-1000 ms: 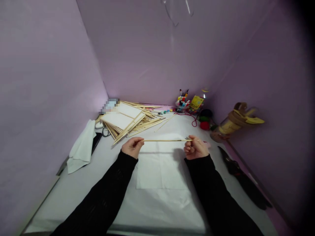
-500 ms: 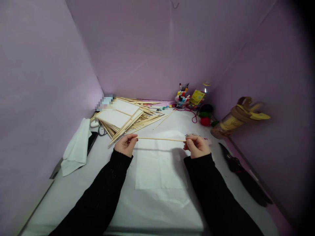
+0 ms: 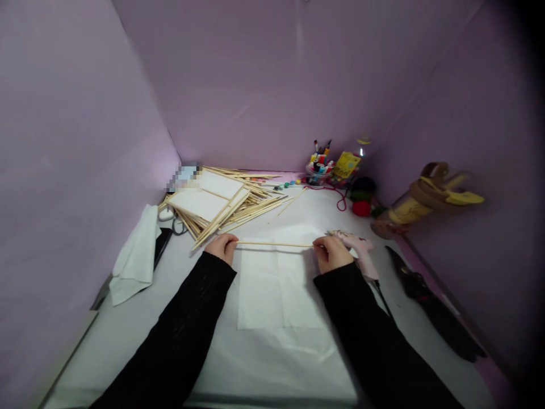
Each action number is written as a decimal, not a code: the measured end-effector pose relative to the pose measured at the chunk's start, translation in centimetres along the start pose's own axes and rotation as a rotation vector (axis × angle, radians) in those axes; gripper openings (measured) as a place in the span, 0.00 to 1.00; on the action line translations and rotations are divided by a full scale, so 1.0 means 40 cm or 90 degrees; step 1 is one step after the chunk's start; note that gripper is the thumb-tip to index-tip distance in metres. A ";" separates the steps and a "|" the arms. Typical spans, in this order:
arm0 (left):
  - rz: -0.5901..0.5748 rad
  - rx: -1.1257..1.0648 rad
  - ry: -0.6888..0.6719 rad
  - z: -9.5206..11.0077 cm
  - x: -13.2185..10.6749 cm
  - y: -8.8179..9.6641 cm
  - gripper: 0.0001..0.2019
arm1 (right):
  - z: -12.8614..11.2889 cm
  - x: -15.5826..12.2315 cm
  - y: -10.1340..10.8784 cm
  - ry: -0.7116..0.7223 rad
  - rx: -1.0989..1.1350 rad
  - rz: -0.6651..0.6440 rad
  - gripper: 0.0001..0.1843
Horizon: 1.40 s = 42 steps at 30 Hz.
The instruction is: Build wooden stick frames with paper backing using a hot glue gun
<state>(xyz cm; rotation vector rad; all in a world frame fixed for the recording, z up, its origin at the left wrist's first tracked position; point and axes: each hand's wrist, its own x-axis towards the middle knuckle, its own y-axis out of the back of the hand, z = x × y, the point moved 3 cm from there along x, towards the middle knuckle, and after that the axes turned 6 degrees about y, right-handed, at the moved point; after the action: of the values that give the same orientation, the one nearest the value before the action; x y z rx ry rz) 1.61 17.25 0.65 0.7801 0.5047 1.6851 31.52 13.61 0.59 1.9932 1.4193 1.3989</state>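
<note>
A thin wooden stick (image 3: 275,244) stretches level between my two hands, near the far edge of a creased white sheet (image 3: 279,295). Its left end is pinched by my left hand (image 3: 222,247), fingers closed. My right hand (image 3: 331,254) grips the other end, with its fingertips partly turned out of sight. Just right of that hand lies a pale pink glue gun (image 3: 361,250) with a dark cord, partly covered by the hand and sleeve. Beyond my left hand is a pile of wooden sticks (image 3: 259,211), with a white panel framed in sticks (image 3: 208,196) on top.
At the back stand a cup of markers and brushes (image 3: 319,167) and yarn balls (image 3: 361,207). A clear tumbler (image 3: 409,207) leans at the right, above a black knife-like object (image 3: 430,307). A folded white cloth (image 3: 135,255) and scissors (image 3: 179,226) lie left.
My hands have come slightly closer together and the stick sits a little lower. My right hand has shifted left, uncovering more of the glue gun. The view has tilted slightly.
</note>
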 end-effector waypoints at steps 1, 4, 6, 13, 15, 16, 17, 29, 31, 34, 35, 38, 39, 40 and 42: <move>0.003 0.014 -0.010 -0.005 0.003 -0.003 0.06 | 0.002 0.000 -0.005 0.001 -0.002 0.003 0.08; 0.016 0.043 -0.011 -0.022 0.012 -0.014 0.08 | 0.006 -0.002 -0.022 -0.003 -0.009 -0.001 0.09; 0.027 0.057 -0.009 -0.029 0.017 -0.019 0.08 | 0.005 -0.004 -0.032 0.000 -0.009 0.000 0.10; 0.067 0.037 -0.032 -0.020 0.028 -0.016 0.10 | 0.002 -0.007 -0.028 0.019 -0.016 0.008 0.17; 0.066 0.046 -0.021 -0.013 0.027 -0.016 0.09 | -0.001 -0.008 -0.022 0.049 -0.031 0.004 0.19; 0.063 0.053 -0.016 -0.009 0.026 -0.016 0.09 | -0.003 -0.009 -0.020 0.063 -0.040 0.000 0.19; 0.058 0.059 -0.014 -0.005 0.025 -0.016 0.09 | -0.005 -0.010 -0.020 0.075 -0.049 -0.006 0.20; 0.010 0.081 -0.034 0.005 0.019 -0.026 0.11 | 0.034 -0.024 -0.066 0.156 -0.138 -0.094 0.23; -0.003 0.088 -0.037 0.003 0.019 -0.030 0.10 | 0.026 -0.026 -0.070 0.147 -0.139 -0.106 0.23; -0.004 0.103 -0.043 0.000 0.017 -0.033 0.11 | 0.005 -0.033 -0.081 0.155 -0.124 -0.110 0.24; -0.003 0.106 -0.044 -0.002 0.017 -0.035 0.11 | -0.002 -0.036 -0.087 0.167 -0.115 -0.114 0.24; 0.002 0.109 -0.042 -0.009 0.016 -0.039 0.10 | -0.008 -0.043 -0.103 0.182 -0.102 -0.129 0.24; 0.005 0.112 -0.040 -0.012 0.016 -0.040 0.10 | -0.005 -0.044 -0.108 0.177 -0.100 -0.134 0.25; 0.008 0.115 -0.038 -0.014 0.016 -0.041 0.10 | 0.000 -0.045 -0.112 0.170 -0.099 -0.140 0.25; 0.015 0.119 -0.039 -0.015 0.016 -0.043 0.10 | 0.014 -0.047 -0.119 0.165 -0.095 -0.166 0.25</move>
<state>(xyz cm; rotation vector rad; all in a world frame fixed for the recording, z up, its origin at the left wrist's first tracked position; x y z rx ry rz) 2.23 18.36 -0.80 0.9740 0.6177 1.6462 29.37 14.32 -4.04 1.5150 1.5635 1.6304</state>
